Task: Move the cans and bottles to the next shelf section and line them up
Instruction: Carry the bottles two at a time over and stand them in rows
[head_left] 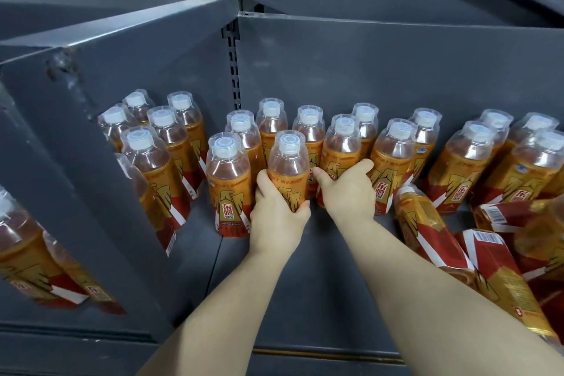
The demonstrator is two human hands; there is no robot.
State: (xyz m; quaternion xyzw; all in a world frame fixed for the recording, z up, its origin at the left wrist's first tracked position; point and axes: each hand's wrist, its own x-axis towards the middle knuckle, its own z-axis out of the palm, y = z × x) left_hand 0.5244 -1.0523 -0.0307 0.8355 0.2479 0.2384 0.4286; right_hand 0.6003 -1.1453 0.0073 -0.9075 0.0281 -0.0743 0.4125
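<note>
Several orange-and-red drink bottles with clear caps stand on the grey shelf [305, 278]. My left hand [274, 217] grips the lower body of one upright bottle [288, 162] in the front row of the middle group. My right hand [348, 192] curls round the bottle just to its right [340, 146], thumb toward the held bottle. Another front-row bottle [227, 180] stands touching my left hand's side.
A grey divider panel [100, 162] slants across the left, with more bottles [152, 162] behind it. At the right stand upright bottles [467, 162], and a few toppled ones [427, 232] lie near the shelf front. The slotted upright [234, 64] marks the section joint.
</note>
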